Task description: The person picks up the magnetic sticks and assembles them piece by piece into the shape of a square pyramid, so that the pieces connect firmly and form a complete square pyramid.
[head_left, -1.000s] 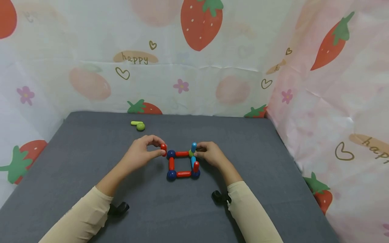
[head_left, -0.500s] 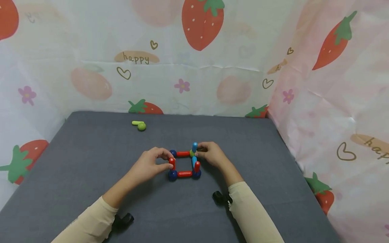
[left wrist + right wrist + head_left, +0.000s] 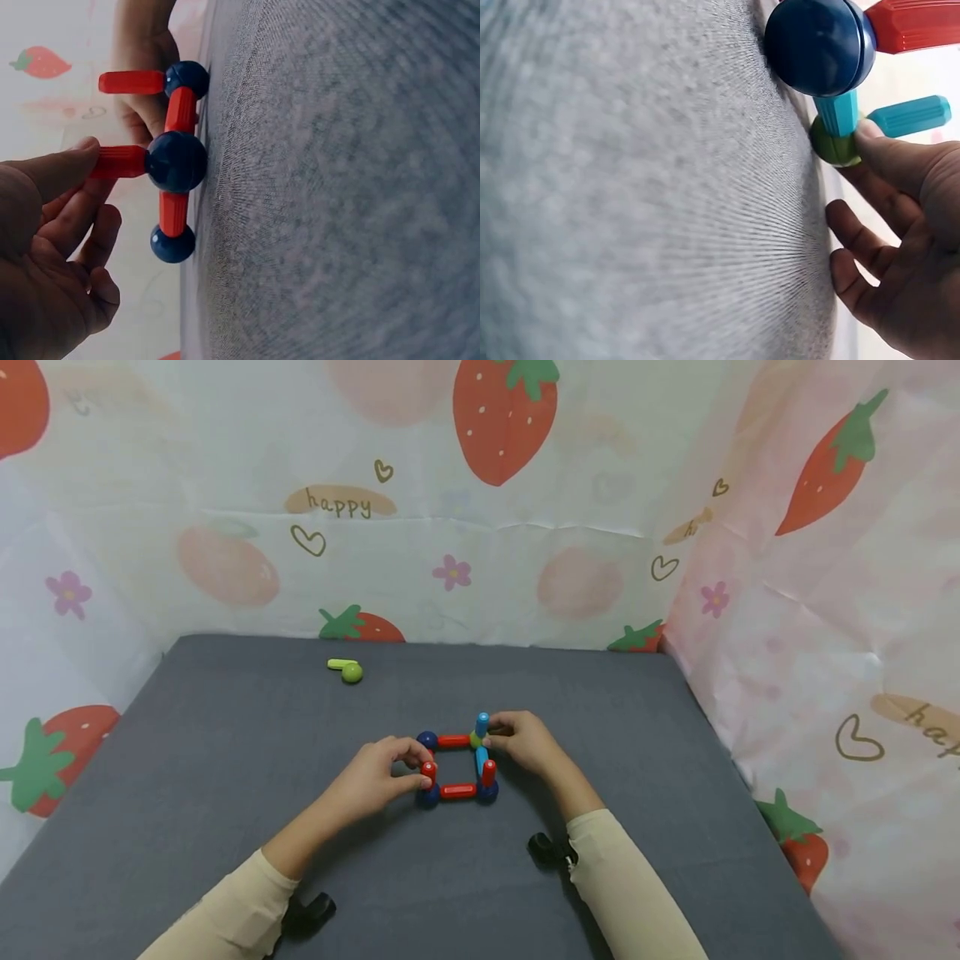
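Note:
A square of rods and balls lies flat on the grey table. My left hand (image 3: 380, 774) pinches an upright red rod (image 3: 124, 161) between thumb and fingers. Its lower end meets the dark blue ball (image 3: 178, 162) at the front left corner. At the back right corner, my right hand (image 3: 525, 743) holds the green ball (image 3: 834, 148) by thumb and finger, under an upright light blue rod (image 3: 482, 724). Another red rod (image 3: 489, 772) stands on the front right dark blue ball (image 3: 817, 46). The back left dark blue ball (image 3: 427, 741) bears no upright rod.
A yellow-green rod (image 3: 341, 664) and a loose green ball (image 3: 352, 673) lie together toward the back left of the table (image 3: 600, 693). Strawberry-print cloth (image 3: 480, 527) hangs behind and at both sides.
My left hand has carried the red rod from beside the back left ball forward to the front left ball, where it now stands upright. The right hand has stayed at the green ball.

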